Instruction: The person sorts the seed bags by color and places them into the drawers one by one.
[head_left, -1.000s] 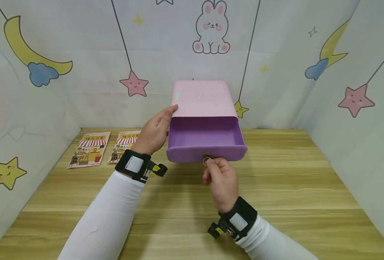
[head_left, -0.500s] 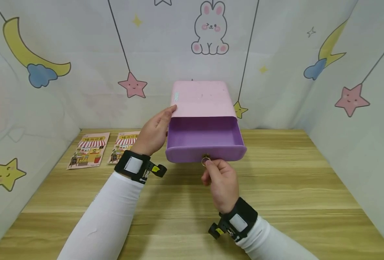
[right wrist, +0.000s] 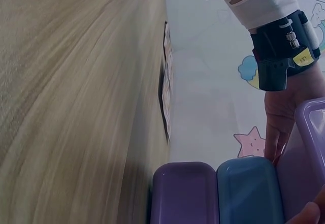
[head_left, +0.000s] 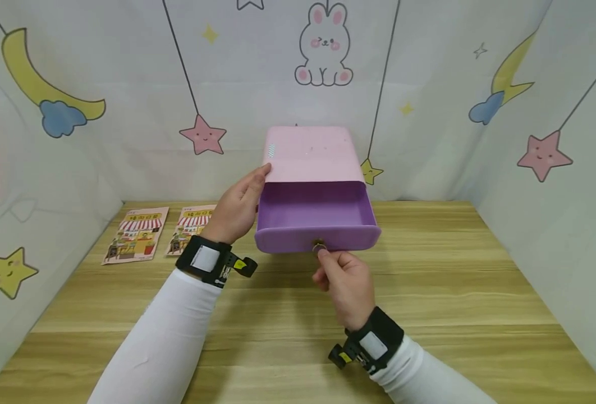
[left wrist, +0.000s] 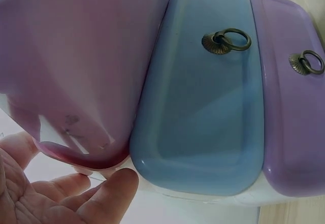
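A small pink drawer cabinet [head_left: 310, 154] stands at the back of the table, its purple top drawer [head_left: 283, 240] pulled out with nothing visible inside. My left hand [head_left: 234, 209] lies against the cabinet's left side, the fingers fairly straight and the fingertips near the top edge. In front of the drawer, my right hand [head_left: 349, 289] pinches its small brass ring pull [head_left: 319, 247] between thumb and finger. Beneath the pulled-out drawer, the left wrist view shows a blue drawer [left wrist: 203, 117] and a lower purple drawer [left wrist: 294, 117], both closed, each with a ring pull.
Two flat printed packets [head_left: 138, 235] lie at the table's back left; the left hand partly covers the right-hand packet [head_left: 189, 227]. Behind the wooden table [head_left: 454, 292] hangs a pale cartoon backdrop [head_left: 257, 67], close behind the cabinet.
The head view has drifted slightly. My right hand has shifted a little to the right at the ring pull, which now shows less of its loop. The drawer stays out; the left hand holds its place.
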Available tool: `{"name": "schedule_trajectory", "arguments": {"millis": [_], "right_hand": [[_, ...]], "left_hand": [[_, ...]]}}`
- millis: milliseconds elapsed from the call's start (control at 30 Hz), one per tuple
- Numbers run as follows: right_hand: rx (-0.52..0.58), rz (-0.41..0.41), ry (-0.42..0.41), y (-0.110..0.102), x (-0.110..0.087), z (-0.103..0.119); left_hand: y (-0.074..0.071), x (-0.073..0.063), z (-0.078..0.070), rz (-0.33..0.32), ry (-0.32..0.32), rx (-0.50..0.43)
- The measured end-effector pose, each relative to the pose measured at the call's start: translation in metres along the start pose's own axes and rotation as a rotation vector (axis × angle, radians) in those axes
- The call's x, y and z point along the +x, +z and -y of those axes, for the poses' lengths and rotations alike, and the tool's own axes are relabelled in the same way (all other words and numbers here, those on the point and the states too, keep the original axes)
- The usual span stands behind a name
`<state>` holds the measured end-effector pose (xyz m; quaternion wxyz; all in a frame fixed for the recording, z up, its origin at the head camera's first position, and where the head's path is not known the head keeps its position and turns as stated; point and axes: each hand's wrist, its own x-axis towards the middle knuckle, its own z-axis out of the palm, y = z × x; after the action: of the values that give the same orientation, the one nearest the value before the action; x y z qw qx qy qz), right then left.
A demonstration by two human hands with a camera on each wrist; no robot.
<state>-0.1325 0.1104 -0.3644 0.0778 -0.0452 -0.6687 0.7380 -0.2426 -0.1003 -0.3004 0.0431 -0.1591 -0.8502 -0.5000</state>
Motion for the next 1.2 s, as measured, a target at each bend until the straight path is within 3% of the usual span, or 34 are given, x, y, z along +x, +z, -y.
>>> {"name": "schedule_trajectory", "arguments": {"millis": [333, 500, 633, 767, 933, 1000, 1100, 1200], "right_hand": [[-0.044, 0.012, -0.02, -0.008, 0.004, -0.002], [-0.075, 0.009, -0.047, -0.019, 0.008, 0.0], [-0.137, 0.038, -0.114, -0.028, 0.012, 0.006], [-0.323, 0.202, -0.173, -0.039, 0.016, 0.009], [-0.753, 0.524, -0.176, -0.053, 0.025, 0.008], [-0.894, 0.605, -0.176, -0.058, 0.029, 0.006], [-1.035, 0.64, -0.184, -0.066, 0.037, 0.002], [-1.136, 0.589, -0.181, -0.075, 0.046, 0.0]], "left_hand": [[-0.005, -0.013, -0.017, 0.002, -0.018, -0.066], [-0.008, -0.013, -0.003, -0.029, -0.032, -0.043], [-0.011, -0.014, 0.01, -0.074, -0.024, 0.011], [-0.014, -0.018, 0.018, -0.115, -0.002, 0.086], [-0.021, -0.023, 0.029, -0.157, -0.02, 0.156], [-0.024, -0.026, 0.034, -0.17, -0.042, 0.176], [-0.027, -0.029, 0.043, -0.178, -0.068, 0.199], [-0.031, -0.032, 0.051, -0.187, -0.109, 0.23]]}}
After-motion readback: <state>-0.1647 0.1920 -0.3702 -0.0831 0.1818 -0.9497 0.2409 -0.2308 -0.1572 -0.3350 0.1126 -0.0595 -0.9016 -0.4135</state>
